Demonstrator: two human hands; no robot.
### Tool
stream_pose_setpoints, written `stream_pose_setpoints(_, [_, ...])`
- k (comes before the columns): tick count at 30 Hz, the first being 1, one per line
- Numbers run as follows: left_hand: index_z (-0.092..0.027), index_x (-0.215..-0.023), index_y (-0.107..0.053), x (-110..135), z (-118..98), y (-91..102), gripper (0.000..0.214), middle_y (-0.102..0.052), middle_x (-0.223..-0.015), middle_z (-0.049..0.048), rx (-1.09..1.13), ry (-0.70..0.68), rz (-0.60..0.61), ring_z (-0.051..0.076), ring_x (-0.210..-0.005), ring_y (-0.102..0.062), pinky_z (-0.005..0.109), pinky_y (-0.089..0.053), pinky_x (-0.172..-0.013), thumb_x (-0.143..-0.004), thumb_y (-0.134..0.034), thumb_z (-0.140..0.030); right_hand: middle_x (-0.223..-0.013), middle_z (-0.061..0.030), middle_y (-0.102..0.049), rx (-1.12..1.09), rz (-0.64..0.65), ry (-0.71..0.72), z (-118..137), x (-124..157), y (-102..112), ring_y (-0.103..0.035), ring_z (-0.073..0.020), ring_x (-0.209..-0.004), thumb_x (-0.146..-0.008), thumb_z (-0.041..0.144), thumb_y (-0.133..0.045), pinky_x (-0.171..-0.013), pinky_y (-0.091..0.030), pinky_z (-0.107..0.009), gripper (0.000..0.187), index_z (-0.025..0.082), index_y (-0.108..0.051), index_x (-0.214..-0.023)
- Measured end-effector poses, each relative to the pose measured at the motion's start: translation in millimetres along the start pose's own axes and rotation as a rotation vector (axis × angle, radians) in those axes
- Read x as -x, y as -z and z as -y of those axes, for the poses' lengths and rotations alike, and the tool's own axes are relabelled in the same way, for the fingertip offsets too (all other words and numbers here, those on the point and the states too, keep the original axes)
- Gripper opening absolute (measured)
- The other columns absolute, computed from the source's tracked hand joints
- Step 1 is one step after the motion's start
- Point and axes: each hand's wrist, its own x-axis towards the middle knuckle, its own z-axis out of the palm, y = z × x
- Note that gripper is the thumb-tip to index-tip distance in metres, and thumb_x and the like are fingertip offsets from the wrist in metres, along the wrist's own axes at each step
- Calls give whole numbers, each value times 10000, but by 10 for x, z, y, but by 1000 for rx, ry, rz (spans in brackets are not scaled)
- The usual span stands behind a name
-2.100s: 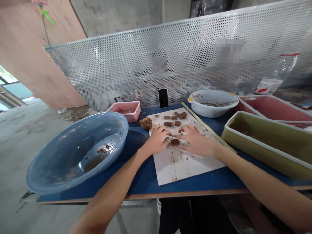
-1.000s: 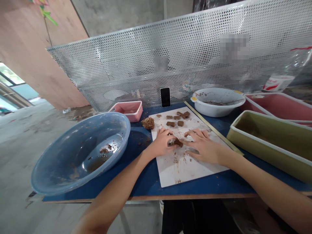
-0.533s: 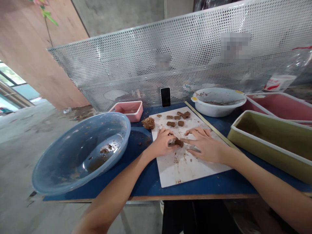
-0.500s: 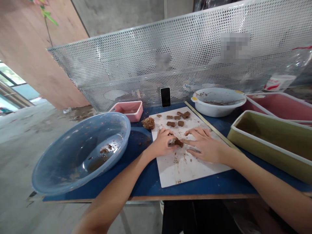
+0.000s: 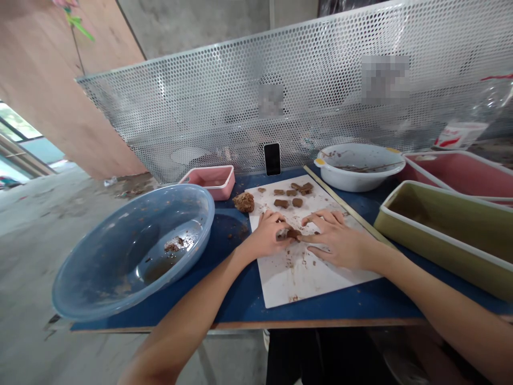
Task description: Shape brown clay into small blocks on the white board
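One brown piece point(image 5: 294, 233) — partly hidden between hands point(image 5: 266, 236) point(image 5: 340, 245)

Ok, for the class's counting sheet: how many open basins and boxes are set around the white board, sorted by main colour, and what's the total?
Blue basin: 1
White basin with yellow handles: 1
Pink boxes: 2
Green box: 1
Total: 5
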Motion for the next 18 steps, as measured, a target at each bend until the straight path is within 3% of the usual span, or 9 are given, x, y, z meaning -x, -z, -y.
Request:
stream_pose_setpoints(10, [-221, -1100, -819, -2, 3, -8, 255, -676, -1148, 103, -9, 13, 6, 318, -1200, -548, 501, -447, -1114, -961, -811, -435, -1404, -153, -634, -53, 38, -20, 10, -19, 40, -511, -423, -1340, -1051, 355, -605, -993, -495, -636, 337, 383, -808, -1318])
stream_pose_setpoints(13, [-228, -1123, -829, -9, 18, 12, 291, -677, -1147, 105, 2, 10, 23, 317, -1197, -554, 495, -448, -1119, -955, -819, -466, -1446, -141, -624, -81, 25, -33, 24, -10, 92, -525, -411, -1348, -1062, 404, -583, -1022, -489, -635, 432, 409, -711, -1474])
stream_pose_setpoints(16, [-228, -1215, -822, -18, 40, 39, 424, -680, -1195, 119, 18, 32, 29, 328, -1202, -561, 505, -451, -1122, -929, -836, -540, -1456, -137, -629, -99, -26, -156, -40, 72, 229, -562, -389, -1339, -1091, 519, -518, -1061, -473, -611, 549, 399, -556, -1626])
stream_pose_setpoints(18, [-224, -1240, -814, -20, 52, 52, 492, -687, -1216, 123, 27, 58, 23, 335, -1203, -570, 516, -449, -1131, -907, -847, -584, -1371, -159, -668, -60, -57, -346, -201, 207, 363, -617, -382, -1273, -1099, 591, -449, -1067, -465, -604, 611, 340, -529, -1650])
